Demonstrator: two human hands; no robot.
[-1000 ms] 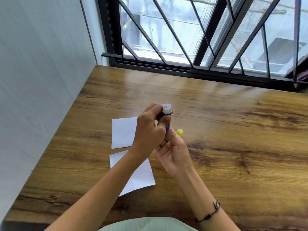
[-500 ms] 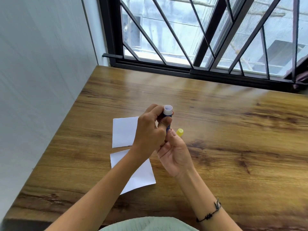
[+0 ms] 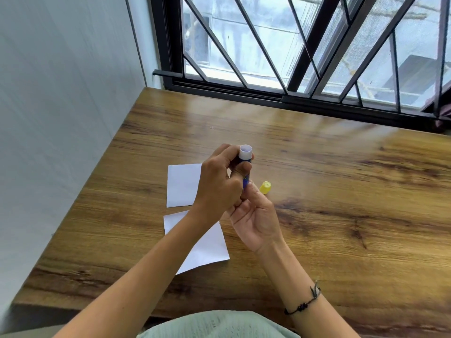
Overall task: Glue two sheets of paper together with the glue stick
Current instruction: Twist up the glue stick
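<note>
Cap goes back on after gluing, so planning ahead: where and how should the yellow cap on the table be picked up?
Judging from this view, pinch the yellow cap across its round side wall with thumb and forefinger, coming down from above on its right. It lies apart on the bare table, and the right hand crowds its near-left side while the left hand holds the glue stick.
</note>
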